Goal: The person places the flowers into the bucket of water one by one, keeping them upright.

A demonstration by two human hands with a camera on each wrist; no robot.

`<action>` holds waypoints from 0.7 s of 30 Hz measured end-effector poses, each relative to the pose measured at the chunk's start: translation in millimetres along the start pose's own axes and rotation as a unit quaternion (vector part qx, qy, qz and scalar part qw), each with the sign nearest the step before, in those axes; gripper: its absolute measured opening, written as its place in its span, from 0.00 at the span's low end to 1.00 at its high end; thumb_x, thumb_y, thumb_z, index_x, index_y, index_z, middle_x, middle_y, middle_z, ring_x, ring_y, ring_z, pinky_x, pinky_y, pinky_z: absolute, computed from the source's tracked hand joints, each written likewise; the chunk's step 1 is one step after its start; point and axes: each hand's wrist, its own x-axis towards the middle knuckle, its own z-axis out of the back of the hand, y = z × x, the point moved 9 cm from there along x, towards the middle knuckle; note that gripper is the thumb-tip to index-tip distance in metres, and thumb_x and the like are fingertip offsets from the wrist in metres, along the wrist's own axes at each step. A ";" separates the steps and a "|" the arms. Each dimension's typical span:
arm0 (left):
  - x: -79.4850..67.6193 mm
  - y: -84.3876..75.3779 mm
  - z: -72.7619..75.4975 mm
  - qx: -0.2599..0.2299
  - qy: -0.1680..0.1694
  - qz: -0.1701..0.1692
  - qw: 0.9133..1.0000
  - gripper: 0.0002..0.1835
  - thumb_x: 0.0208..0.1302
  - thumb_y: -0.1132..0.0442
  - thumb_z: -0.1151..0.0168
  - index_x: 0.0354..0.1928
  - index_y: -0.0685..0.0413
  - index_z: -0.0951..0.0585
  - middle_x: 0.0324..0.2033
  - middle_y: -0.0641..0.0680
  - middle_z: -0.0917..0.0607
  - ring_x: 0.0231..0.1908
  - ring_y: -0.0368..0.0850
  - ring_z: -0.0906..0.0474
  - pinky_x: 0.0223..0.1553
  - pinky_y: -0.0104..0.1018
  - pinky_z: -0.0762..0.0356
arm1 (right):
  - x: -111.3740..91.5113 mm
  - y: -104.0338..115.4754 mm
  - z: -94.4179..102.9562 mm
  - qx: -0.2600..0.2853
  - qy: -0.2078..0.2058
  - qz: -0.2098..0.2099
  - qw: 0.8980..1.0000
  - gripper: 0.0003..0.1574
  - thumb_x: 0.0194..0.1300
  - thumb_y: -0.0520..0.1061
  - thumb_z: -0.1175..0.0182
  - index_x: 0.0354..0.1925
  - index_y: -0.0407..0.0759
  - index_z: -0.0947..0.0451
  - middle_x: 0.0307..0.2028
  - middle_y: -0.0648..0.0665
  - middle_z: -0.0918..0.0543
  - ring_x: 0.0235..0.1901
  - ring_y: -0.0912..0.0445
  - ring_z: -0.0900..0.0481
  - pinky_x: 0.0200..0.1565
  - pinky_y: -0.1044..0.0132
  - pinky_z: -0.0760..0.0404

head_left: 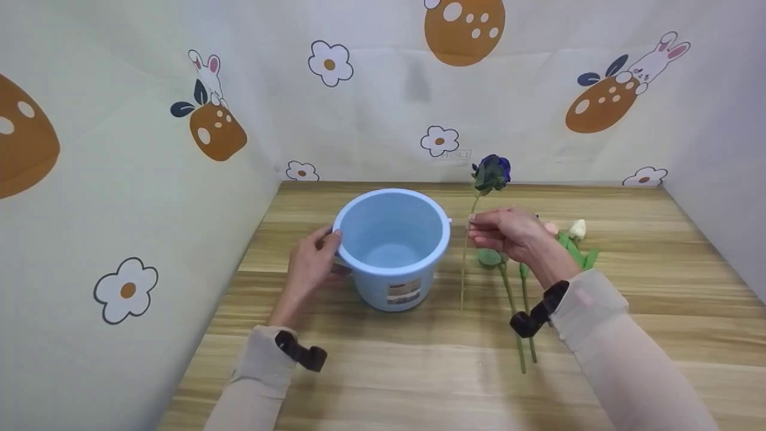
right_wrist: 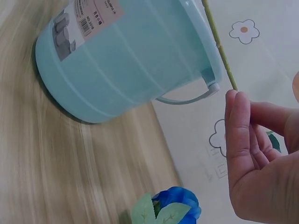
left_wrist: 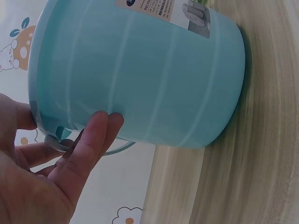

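A light blue plastic bucket [head_left: 392,287] stands upright on the wooden tabletop, its inside bare. My left hand [head_left: 312,257] grips its rim at the left, thumb over the edge; in the left wrist view other fingers of the left hand [left_wrist: 70,172] lie along the outer wall, near the handle's pivot. Just right of the bucket, my right hand [head_left: 511,232] pinches the thin stem [head_left: 464,269] of a dark blue-purple artificial rose [head_left: 493,173], held with its bloom up. In the right wrist view, the stem [right_wrist: 222,56] passes beside the bucket's rim.
Several more artificial flowers lie to the right, partly under my right arm: a white bloom [head_left: 577,228], a pink one [head_left: 551,228], green stems [head_left: 519,335] and a blue flower [right_wrist: 184,200]. The bucket's handle [right_wrist: 187,100] hangs behind it. Patterned walls [head_left: 371,120] enclose the tabletop.
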 end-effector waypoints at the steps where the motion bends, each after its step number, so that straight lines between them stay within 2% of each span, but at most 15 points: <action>1: -0.1 0.3 -0.2 -0.002 0.001 0.002 1.000 0.28 0.81 0.52 0.47 0.76 0.57 0.28 0.58 0.68 0.16 0.34 0.53 0.09 0.36 0.40 0.07 | 0.0 0.8 -0.3 0.002 -0.001 -0.002 1.000 0.11 0.74 0.36 0.37 0.34 0.39 0.12 0.27 0.42 0.09 0.25 0.56 0.09 0.32 0.70 0.09; 7: -0.5 0.6 -0.4 -0.006 0.005 0.007 1.000 0.28 0.82 0.51 0.47 0.76 0.56 0.28 0.59 0.68 0.16 0.35 0.55 0.09 0.36 0.40 0.07 | -1.5 4.9 -2.7 0.010 -0.024 -0.009 1.000 0.06 0.72 0.37 0.33 0.36 0.39 0.12 0.29 0.41 0.09 0.26 0.55 0.09 0.34 0.69 0.09; 13: -1.6 -0.9 0.7 0.001 -0.003 -0.002 1.000 0.28 0.81 0.52 0.46 0.75 0.57 0.27 0.58 0.68 0.16 0.34 0.53 0.10 0.34 0.40 0.07 | 0.4 12.0 -13.9 0.005 -0.025 0.015 1.000 0.09 0.73 0.36 0.35 0.33 0.40 0.12 0.26 0.43 0.09 0.25 0.56 0.09 0.32 0.70 0.09; 18: -1.8 -2.3 0.9 0.012 -0.011 -0.008 1.000 0.28 0.80 0.51 0.46 0.75 0.57 0.26 0.58 0.67 0.16 0.41 0.57 0.11 0.34 0.40 0.07 | 1.2 18.9 -22.9 0.012 -0.024 0.030 0.999 0.11 0.73 0.34 0.36 0.31 0.39 0.12 0.24 0.43 0.10 0.23 0.57 0.10 0.30 0.71 0.10; 21: -1.4 -0.9 0.0 0.008 -0.007 -0.003 1.000 0.28 0.80 0.52 0.46 0.75 0.56 0.27 0.60 0.66 0.16 0.46 0.59 0.12 0.37 0.41 0.06 | 0.5 22.4 -26.0 0.014 -0.033 0.030 0.999 0.12 0.72 0.34 0.35 0.30 0.40 0.11 0.24 0.42 0.10 0.24 0.56 0.10 0.31 0.71 0.10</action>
